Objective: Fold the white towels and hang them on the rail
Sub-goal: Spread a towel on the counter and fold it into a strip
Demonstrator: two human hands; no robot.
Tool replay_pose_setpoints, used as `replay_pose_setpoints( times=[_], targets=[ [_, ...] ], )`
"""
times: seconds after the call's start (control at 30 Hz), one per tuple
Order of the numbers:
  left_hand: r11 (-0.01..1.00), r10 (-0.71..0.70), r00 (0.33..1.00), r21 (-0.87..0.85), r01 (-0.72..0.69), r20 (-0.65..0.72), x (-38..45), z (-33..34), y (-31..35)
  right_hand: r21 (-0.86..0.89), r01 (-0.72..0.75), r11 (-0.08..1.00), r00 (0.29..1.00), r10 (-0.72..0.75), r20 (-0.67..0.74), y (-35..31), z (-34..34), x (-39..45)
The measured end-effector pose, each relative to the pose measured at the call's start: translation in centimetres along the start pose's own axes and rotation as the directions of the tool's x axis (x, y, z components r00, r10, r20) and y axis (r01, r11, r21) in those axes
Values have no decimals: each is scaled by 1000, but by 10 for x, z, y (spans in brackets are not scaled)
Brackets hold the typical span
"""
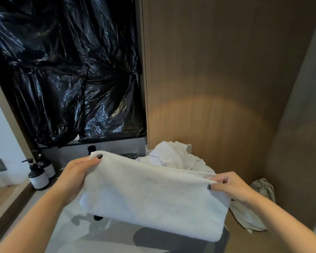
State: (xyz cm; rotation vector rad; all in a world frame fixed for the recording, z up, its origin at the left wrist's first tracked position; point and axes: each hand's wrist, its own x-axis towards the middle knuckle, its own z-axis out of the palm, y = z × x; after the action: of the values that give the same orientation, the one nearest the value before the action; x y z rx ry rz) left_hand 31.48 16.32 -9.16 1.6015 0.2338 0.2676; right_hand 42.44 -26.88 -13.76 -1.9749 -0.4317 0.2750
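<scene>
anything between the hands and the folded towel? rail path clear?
Nothing between them: the left hand and right hand each pinch a top corner of the folded white towel. No rail is in view, so its path can't be judged.

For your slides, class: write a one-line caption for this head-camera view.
Both hands, left hand and right hand, pinch a folded white towel by its top corners.

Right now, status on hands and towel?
Left hand and right hand pinch folded white towel's top corners, held above counter. Crumpled white towel pile behind. No rail in view.
</scene>
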Motion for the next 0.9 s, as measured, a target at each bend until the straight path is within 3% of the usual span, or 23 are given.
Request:
replay_pose_setpoints(
  times=[0.17,0.3,0.4,0.53,0.6,0.73,0.9],
  targets=[
    [986,-146,984,-98,136,-104,-5,3,-45,36,-24,999,999,25,-27,1,-4,-2],
    [975,-220,968,-33,218,-123,-20,2,-93,95,-145,985,989,145,4,20,9,2],
    [971,-192,964,106,214,-182,-28,1,-131,81,-212,974,977,212,0,43,29,10],
    [965,-175,967,162,205,-184,-30,2,-175,-5,-268,963,963,268,-19,78,63,29],
    [949,-258,950,140,283,-175,-25,0,-195,-38,-300,953,954,299,-28,95,76,44],
    [901,-351,880,140,410,-321,-8,-4,-231,-184,-313,932,946,322,21,115,89,81],
    [819,-348,835,295,492,-426,10,-3,-253,-493,-164,854,986,137,-90,132,103,113]
  ],
)
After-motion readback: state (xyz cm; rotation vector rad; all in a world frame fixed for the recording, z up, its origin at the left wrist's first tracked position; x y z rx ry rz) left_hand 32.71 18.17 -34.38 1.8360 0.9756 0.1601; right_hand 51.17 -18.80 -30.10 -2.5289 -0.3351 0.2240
